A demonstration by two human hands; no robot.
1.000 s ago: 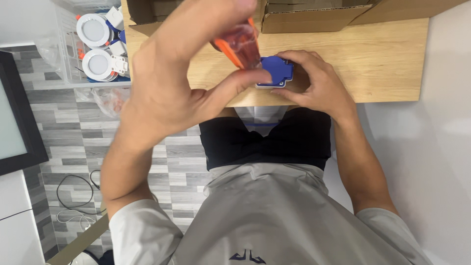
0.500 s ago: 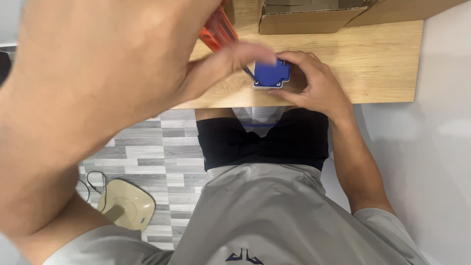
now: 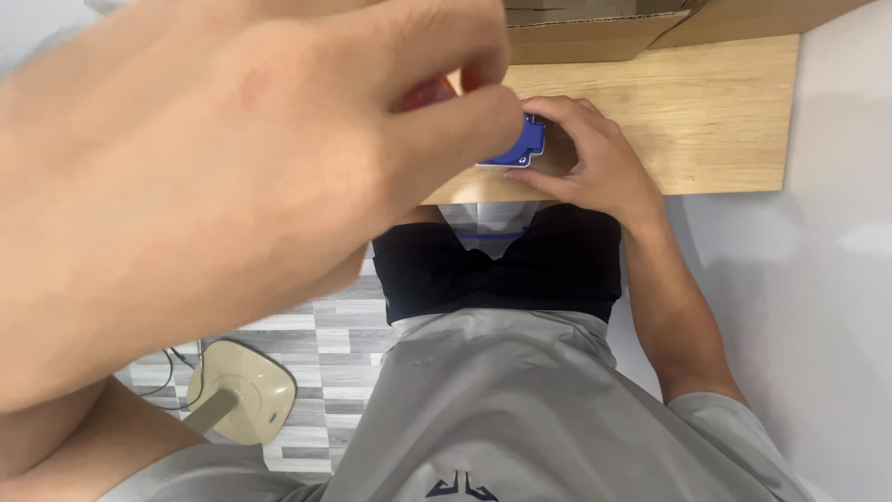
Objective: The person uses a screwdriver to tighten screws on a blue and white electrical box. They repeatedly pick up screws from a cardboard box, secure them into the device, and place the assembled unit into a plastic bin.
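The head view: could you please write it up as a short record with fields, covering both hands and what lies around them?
left hand: left hand close to the camera, gripping an orange-red tool, mostly hidden
right hand: right hand holds a small blue part on the desk edge
surface: wooden desk
behind: cardboard box
floor: grey tiles, beige stand base
clothing: grey shirt

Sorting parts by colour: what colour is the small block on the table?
Blue, clearest in the head view.
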